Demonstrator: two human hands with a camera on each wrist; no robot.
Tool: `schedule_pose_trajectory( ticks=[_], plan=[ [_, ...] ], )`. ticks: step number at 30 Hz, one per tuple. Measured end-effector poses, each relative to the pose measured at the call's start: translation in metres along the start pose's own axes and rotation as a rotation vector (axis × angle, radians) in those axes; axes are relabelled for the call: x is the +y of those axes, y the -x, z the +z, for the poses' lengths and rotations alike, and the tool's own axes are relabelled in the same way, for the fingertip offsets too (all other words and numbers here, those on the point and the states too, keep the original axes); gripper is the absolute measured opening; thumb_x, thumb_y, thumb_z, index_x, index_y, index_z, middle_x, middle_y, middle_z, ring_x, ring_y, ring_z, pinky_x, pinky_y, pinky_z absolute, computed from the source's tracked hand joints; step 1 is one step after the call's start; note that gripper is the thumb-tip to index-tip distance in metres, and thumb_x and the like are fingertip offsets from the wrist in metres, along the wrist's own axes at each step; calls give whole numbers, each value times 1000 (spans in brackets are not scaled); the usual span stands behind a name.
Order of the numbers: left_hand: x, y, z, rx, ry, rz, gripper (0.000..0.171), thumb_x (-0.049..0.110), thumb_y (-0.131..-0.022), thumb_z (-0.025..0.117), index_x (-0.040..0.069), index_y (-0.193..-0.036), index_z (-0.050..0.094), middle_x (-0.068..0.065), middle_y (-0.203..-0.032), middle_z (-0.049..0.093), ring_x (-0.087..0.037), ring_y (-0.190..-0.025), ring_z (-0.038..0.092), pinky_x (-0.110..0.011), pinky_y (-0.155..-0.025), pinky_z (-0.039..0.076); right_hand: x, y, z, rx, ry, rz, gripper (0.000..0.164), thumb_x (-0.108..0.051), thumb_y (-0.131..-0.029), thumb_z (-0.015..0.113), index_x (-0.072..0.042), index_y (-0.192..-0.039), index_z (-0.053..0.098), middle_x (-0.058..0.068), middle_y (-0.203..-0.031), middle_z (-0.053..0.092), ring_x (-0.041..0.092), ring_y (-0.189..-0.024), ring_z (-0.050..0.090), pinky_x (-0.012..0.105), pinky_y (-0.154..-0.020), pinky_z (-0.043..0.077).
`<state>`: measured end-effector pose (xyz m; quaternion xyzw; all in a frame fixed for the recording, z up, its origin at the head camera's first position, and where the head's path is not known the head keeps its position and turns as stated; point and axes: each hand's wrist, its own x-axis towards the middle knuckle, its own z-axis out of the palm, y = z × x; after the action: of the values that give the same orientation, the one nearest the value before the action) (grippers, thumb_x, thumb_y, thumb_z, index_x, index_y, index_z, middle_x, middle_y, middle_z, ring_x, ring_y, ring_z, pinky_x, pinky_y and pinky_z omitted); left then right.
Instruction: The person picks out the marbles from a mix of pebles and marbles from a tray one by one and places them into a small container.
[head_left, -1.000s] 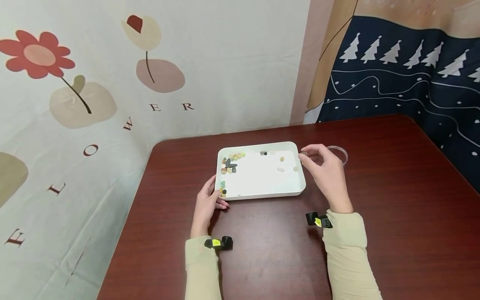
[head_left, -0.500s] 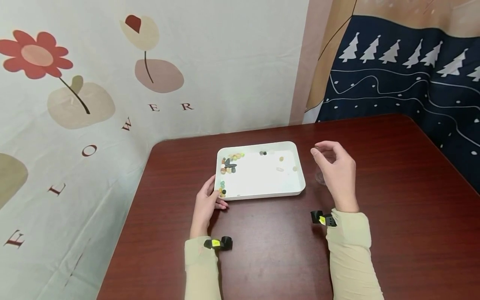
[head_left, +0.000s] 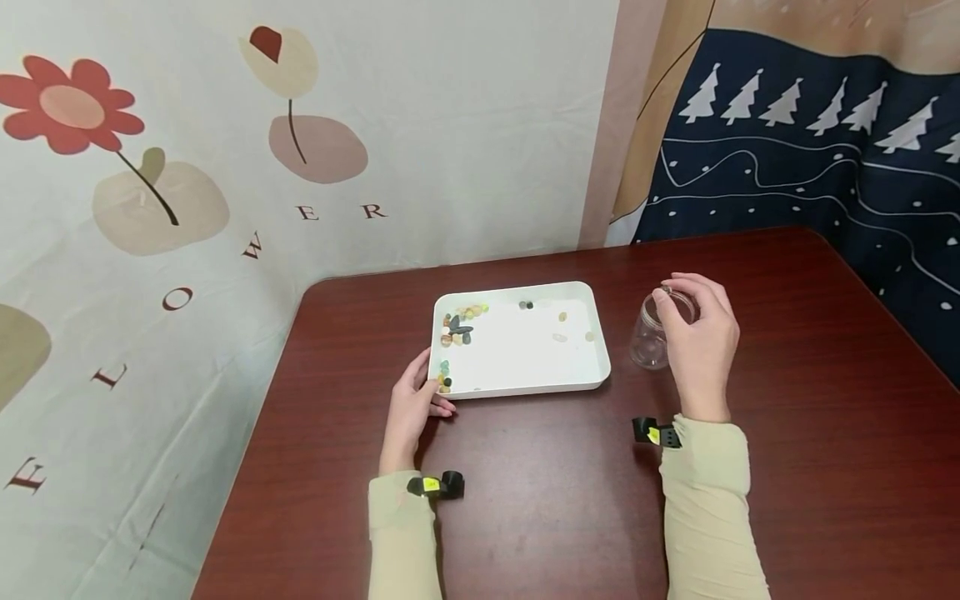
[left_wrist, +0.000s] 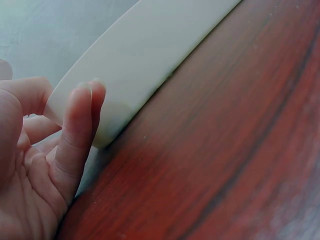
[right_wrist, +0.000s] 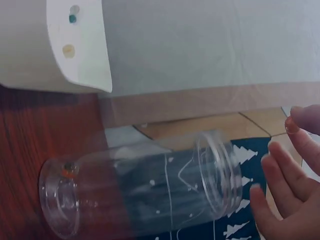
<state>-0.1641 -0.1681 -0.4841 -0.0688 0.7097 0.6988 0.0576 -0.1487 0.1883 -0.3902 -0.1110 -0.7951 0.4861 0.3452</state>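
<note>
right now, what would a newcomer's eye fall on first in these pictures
Probably the bright white tray on the dark red table, with colored stones clustered along its left side and the left hand holding its near left corner. Next, the clear jar standing right of the tray, with the right hand above its mouth, pinching a small piece. Behind, a printed red flower stands out at the pale cloth's upper left.

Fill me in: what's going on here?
A person's right hand pinches a small stone close to the open mouth of a clear jar, which seems to hold a stone or two at the bottom. The left hand grips the near left corner of a white tray. More stones lie in it, mostly at the left.
</note>
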Motion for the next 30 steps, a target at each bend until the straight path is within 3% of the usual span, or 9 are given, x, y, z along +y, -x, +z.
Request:
schedule_pose_trajectory(
  ticks=[4,13,21,30],
  plan=[
    [-7,-4,0,19,-15,22,56,1,-84,43,26,-134,39,2,-132,44,-31,-54,60,-39,-51,54,8,-3,-1,12,39,34,30,-35,-79,63,-15,-99,69,-15,-112,56,2,-106,47,30,-87,41],
    [-9,-4,-2,11,-4,25,56,0,-85,42,23,-136,37,1,-133,43,-31,-55,60,-39,-51,54,18,-2,-2,-57,25,148,34,-38,-81,60,-14,-104,66,-12,-121,52,6,-113,43,37,-93,39],
    [-9,-5,-3,-8,11,4,57,-1,-85,41,21,-138,34,-1,-136,39,-30,-55,60,-38,-51,54,24,-3,-1,-91,13,193,37,-40,-81,59,-14,-106,65,-11,-121,52,6,-113,43,34,-94,39],
    [-9,-3,-1,17,-4,39,56,0,-84,42,23,-135,38,2,-132,44,-30,-53,60,-39,-50,53,33,-3,2,-102,23,184,35,-38,-82,58,-12,-105,66,-10,-119,54,10,-107,50,27,-90,43]
  ],
)
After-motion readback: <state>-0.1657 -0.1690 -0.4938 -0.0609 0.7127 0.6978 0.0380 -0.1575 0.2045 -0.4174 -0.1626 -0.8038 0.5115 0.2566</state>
